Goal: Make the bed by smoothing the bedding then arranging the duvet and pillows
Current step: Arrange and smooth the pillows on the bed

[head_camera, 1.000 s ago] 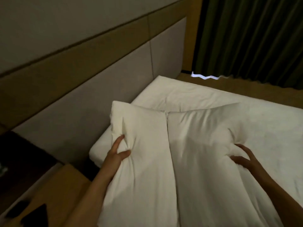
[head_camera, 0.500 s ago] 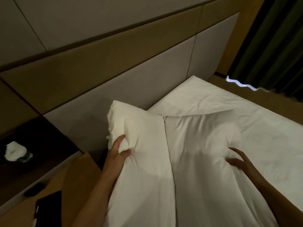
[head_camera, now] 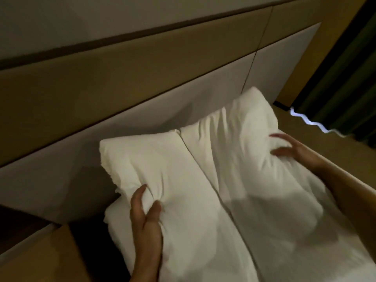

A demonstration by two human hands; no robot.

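Note:
A big white pillow [head_camera: 203, 180] with a seam running down its middle fills the centre of the head view. It is held up, its top edge close to the padded headboard [head_camera: 142, 129]. My left hand [head_camera: 146, 216] pinches a fold of cloth at the pillow's left edge, thumb and fingers closed on it. My right hand [head_camera: 293, 149] is blurred and grips the pillow's right side, fingers spread into the cloth. The mattress under the pillow is hidden.
A wooden bedside table [head_camera: 44, 259] sits at the lower left, below the headboard. A dark green curtain [head_camera: 345, 78] hangs at the right, with a thin strip of light [head_camera: 311, 123] under it and a wooden ledge [head_camera: 335, 155] along that side.
Both hands have carried the pillow up and away, toward the headboard and to the right. The right hand moved furthest. The white sheet seen before is now covered.

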